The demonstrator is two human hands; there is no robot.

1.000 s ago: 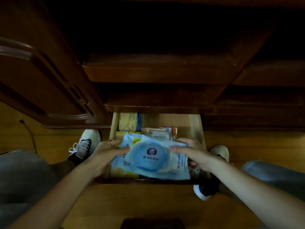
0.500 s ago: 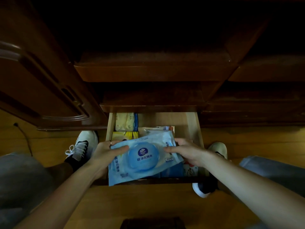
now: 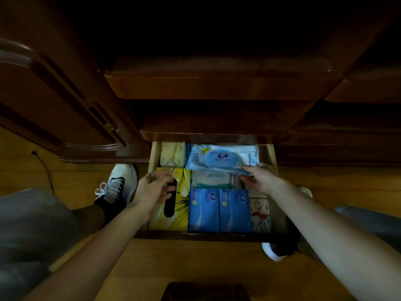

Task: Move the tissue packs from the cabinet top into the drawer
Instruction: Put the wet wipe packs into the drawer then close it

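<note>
The open wooden drawer (image 3: 273,156) sits low in the dark cabinet. A pale blue wipes pack with a round blue lid (image 3: 223,158) lies at the drawer's back right, partly under the cabinet edge. My right hand (image 3: 261,179) pinches its near right corner. My left hand (image 3: 154,187) hovers with spread fingers over a yellow tissue box (image 3: 180,205) with a black slot at the drawer's left. Two blue tissue packs (image 3: 218,210) stand side by side at the front. A white-green pack (image 3: 211,178) lies behind them, a cream pack (image 3: 172,154) at the back left.
A patterned white and red pack (image 3: 260,215) fills the drawer's front right corner. An open cabinet door (image 3: 54,101) juts out at the left. My shoes (image 3: 118,185) rest on the wooden floor on both sides of the drawer. A black cable (image 3: 44,168) runs along the floor at left.
The wipes pack went from above the drawer's front to its back right. My left hand let go of it and now hovers over the yellow box; my right hand still holds its corner.
</note>
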